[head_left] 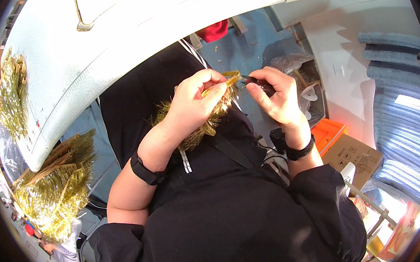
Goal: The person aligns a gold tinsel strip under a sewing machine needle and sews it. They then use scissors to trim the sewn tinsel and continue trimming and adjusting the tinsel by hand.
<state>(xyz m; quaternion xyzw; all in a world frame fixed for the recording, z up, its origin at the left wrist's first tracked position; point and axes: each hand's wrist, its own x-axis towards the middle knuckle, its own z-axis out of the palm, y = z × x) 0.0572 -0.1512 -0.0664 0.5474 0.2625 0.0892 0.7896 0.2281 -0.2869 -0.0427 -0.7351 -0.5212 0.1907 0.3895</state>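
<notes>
My left hand (202, 95) pinches the edge band of a gold tinsel fringe (199, 135) between thumb and fingers. The rest of that fringe hangs below the hand, over the black clothing on my lap. Just to the right, my right hand (275, 93) is closed around a small dark tool (261, 84), perhaps thread snips; its pointed tip is close to the end of the band. Whether tip and band touch cannot be told. Most of the tool is hidden by my fingers.
A white work table (116, 39) with a printed scale curves across the front. Gold tinsel bundles lie on its left end (13, 93) and beside it (60, 185). At right are an orange bin (327, 133), a cardboard box (358, 157) and stacked blue fabric (399, 117). Another person (64, 261) is at lower left.
</notes>
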